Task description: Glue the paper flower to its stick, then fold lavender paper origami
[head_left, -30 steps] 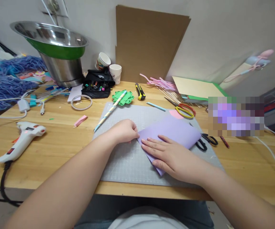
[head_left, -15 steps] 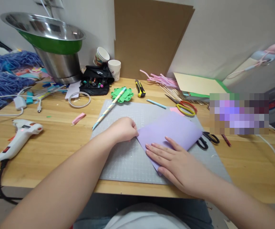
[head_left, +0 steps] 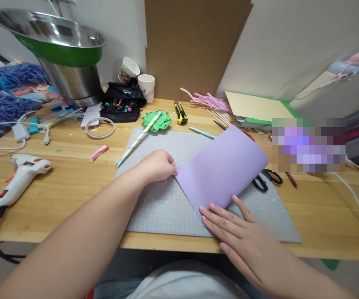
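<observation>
A sheet of purple paper [head_left: 219, 166] rests on the grey cutting mat [head_left: 154, 216], its far side curling up off the surface. My left hand [head_left: 159, 166] pinches the paper's left corner, the fingers closed. At the near corner my right hand [head_left: 241, 232] lies with fingers outstretched, the fingertips touching the paper. Black scissor handles [head_left: 262, 185] stick out from beneath the paper's right side. Above the left hand, a striped paper stick [head_left: 138, 139] leans over a green paper piece [head_left: 163, 121].
A hot glue gun [head_left: 20, 178] lies at the left, with a pink strip [head_left: 98, 153] and a roll of tape [head_left: 100, 128] nearby. Farther back are a utility knife [head_left: 181, 114], a black pouch of markers [head_left: 121, 104], paper cups [head_left: 146, 87] and a metal bowl [head_left: 51, 37].
My right hand has slid toward the near corner and right. The paper's far side has lifted and now hides most of the red and yellow scissors. The left hand keeps its pinch.
</observation>
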Action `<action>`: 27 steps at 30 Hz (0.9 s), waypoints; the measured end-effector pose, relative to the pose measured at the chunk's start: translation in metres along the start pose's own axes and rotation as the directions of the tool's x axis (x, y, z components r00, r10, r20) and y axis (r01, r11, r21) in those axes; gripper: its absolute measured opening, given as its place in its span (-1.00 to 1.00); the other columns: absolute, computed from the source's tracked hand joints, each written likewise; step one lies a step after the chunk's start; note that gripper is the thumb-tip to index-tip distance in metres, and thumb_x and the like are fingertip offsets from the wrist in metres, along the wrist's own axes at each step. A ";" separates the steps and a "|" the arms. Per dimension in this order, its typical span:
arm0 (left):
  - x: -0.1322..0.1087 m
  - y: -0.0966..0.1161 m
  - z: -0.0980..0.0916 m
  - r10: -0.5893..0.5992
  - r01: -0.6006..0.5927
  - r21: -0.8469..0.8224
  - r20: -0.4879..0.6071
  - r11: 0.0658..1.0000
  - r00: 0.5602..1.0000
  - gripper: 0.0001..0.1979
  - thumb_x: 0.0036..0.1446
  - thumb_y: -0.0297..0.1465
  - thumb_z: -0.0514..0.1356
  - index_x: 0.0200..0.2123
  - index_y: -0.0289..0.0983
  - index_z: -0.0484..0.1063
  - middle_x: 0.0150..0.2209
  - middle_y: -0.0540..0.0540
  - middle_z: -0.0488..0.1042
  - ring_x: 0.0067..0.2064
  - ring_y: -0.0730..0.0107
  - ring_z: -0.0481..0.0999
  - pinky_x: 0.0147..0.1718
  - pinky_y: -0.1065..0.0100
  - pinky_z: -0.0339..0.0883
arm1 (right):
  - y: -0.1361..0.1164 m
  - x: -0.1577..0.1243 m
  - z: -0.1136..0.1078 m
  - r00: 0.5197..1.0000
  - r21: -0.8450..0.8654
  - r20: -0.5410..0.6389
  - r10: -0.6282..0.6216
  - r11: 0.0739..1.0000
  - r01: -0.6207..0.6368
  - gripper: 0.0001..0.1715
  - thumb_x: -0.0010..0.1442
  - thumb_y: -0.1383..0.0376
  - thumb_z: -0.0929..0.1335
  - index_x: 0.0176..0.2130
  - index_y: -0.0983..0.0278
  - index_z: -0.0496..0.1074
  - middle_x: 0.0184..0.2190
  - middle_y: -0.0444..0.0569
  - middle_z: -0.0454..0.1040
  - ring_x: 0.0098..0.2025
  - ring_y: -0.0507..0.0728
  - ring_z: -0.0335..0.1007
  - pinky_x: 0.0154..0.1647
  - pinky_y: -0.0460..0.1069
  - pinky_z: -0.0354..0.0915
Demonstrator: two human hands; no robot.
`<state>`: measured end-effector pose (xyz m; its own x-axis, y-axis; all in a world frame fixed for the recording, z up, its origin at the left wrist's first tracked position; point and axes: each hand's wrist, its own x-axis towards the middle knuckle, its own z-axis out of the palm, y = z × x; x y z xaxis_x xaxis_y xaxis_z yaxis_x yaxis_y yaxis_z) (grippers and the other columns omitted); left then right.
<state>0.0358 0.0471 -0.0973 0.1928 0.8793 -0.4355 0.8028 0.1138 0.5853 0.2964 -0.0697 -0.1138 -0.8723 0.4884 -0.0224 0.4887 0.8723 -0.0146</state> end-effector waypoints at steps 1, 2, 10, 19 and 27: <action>0.000 0.000 0.000 0.000 0.000 -0.001 0.001 1.000 1.000 -0.89 -0.11 -0.35 0.20 -0.59 -0.25 0.43 -0.70 0.00 0.41 -0.62 0.41 0.33 -0.56 0.38 0.08 | -0.002 -0.002 0.000 1.000 -0.007 -0.006 -0.002 1.000 0.002 -0.37 0.31 0.29 0.17 0.32 0.29 0.00 0.32 -0.10 0.03 0.36 0.10 -0.12 0.34 0.16 -0.68; 0.000 0.000 0.000 0.000 0.000 -0.002 0.002 1.000 1.000 -0.89 -0.11 -0.35 0.20 -0.58 -0.25 0.44 -0.70 0.00 0.41 -0.61 0.41 0.34 -0.56 0.38 0.08 | -0.003 -0.003 0.001 1.000 -0.014 -0.012 -0.004 1.000 0.004 -0.37 0.31 0.29 0.17 0.32 0.29 0.01 0.32 -0.11 0.03 0.36 0.10 -0.11 0.34 0.16 -0.67; 0.000 0.000 -0.001 -0.004 0.004 0.010 0.010 1.000 1.000 -0.88 -0.09 -0.34 0.20 -0.54 -0.26 0.46 -0.68 0.00 0.43 -0.60 0.43 0.35 -0.57 0.40 0.09 | -0.012 -0.007 0.003 0.999 -0.069 -0.046 -0.009 0.998 0.006 -0.39 0.29 0.33 0.17 0.30 0.28 0.07 0.31 -0.16 0.06 0.35 0.09 -0.09 0.34 0.19 -0.66; -0.002 0.000 0.004 0.029 -0.026 0.120 -0.026 0.992 0.999 -0.86 -0.05 -0.32 0.15 -0.52 -0.24 0.44 -0.61 -0.02 0.47 -0.53 0.37 0.43 -0.54 0.39 0.15 | -0.015 -0.010 0.005 0.998 -0.021 -0.053 0.022 1.000 -0.023 -0.35 0.28 0.36 0.18 0.31 0.32 0.01 0.31 -0.12 0.06 0.37 0.09 -0.18 0.32 0.22 -0.67; -0.015 0.012 0.013 0.119 -0.015 0.383 -0.250 0.924 0.961 -0.88 -0.01 -0.35 0.12 -0.39 -0.24 0.42 -0.36 -0.16 0.50 -0.31 0.08 0.48 -0.41 0.22 0.25 | -0.021 -0.010 0.009 0.992 0.032 -0.101 0.070 0.997 -0.067 -0.34 0.26 0.39 0.18 0.32 0.31 0.02 0.28 -0.04 0.14 0.35 0.09 -0.08 0.30 0.19 -0.73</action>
<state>0.0494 0.0290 -0.0927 0.1399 0.9740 -0.1784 0.9546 -0.0849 0.2855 0.2951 -0.0927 -0.1220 -0.8326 0.5484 0.0775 0.5466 0.8362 -0.0447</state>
